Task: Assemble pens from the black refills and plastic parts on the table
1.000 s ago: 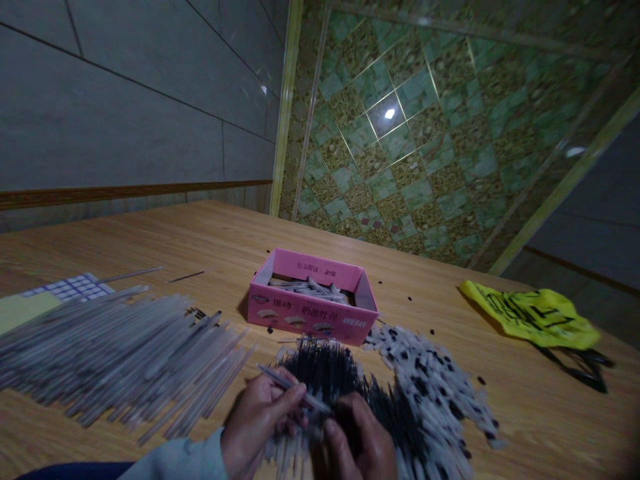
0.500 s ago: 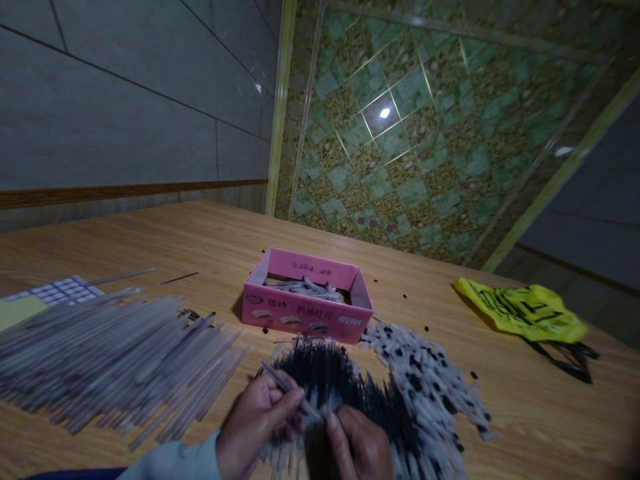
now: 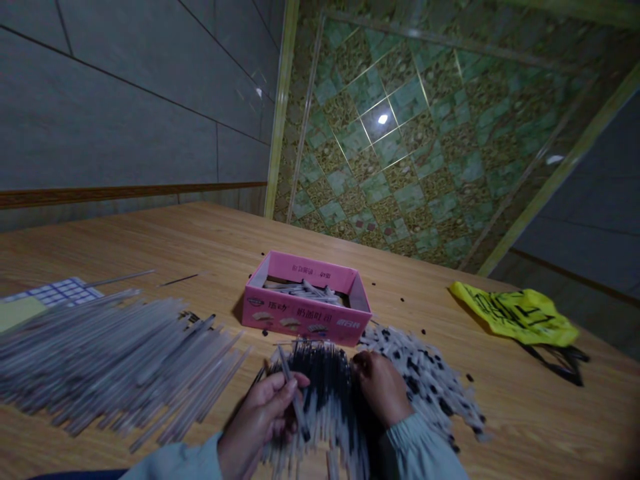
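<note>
My left hand (image 3: 267,407) is closed around a slim pen (image 3: 294,393), a clear tube with a dark tip pointing down towards me. Below and beyond it lies a heap of pen refills (image 3: 320,373), black at the far end and pale at the near end. My right hand (image 3: 383,383) rests over the right side of the refills, beside a pile of small whitish and black pen caps (image 3: 430,373). Its fingers are curled down, and what they pinch is hidden.
A pink box (image 3: 305,320) holding several pens stands behind the refills. Clear pen barrels (image 3: 100,360) are heaped at left, near a checked cloth (image 3: 60,291). A yellow bag (image 3: 520,317) lies at right on the wooden table (image 3: 200,233). Small black bits are scattered about.
My right hand has moved away from the pen, up and right to the edge between the refills and the caps. My left hand still holds the pen, now tilted more upright.
</note>
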{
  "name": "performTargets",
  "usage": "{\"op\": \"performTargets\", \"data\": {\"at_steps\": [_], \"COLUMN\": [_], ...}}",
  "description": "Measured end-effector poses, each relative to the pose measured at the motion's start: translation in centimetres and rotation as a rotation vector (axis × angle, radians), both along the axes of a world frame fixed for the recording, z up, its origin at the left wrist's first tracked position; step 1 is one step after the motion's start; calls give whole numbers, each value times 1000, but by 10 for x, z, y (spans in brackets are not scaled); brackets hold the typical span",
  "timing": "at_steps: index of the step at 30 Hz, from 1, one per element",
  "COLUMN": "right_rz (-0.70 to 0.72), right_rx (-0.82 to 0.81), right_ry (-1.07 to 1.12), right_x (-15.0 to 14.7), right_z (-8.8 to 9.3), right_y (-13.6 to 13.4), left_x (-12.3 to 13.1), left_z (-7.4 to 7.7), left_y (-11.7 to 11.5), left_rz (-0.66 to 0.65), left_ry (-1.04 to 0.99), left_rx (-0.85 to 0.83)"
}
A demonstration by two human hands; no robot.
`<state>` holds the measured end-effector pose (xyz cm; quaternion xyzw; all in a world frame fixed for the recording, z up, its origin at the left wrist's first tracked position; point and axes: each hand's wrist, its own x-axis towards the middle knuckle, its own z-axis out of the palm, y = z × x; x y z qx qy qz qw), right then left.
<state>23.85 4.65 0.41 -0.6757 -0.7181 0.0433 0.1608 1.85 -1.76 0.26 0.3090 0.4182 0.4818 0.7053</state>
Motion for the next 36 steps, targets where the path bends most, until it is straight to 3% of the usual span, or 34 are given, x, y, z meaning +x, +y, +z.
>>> {"op": "performTargets", "data": {"at_steps": [9, 15, 21, 25, 27, 30, 36], "right_rz": [-81, -86, -42, 35, 52, 51, 31], "right_rx": [-19, 1, -16, -162, -204, -219, -202], "right_ry": [22, 163, 567, 1426, 1706, 1807, 1695], "right_x": [-11, -14, -16, -19, -22, -26, -30], "right_z": [5, 10, 22, 21, 15, 4, -7], "right_y": [6, 8, -11, -39, -48, -54, -56], "left_x": [0, 0, -4, -4, -3, -1, 2], "left_z": [-10, -13, -15, -11, -11, -12, -8], "left_y": [3, 3, 3, -3, -5, -6, -5], "left_rz": [-12, -11, -124, -210, -287, -381, -407], "left_ry": [1, 48, 115, 197, 162, 84, 28], "left_rx": [49, 75, 218, 311, 314, 245, 206]}}
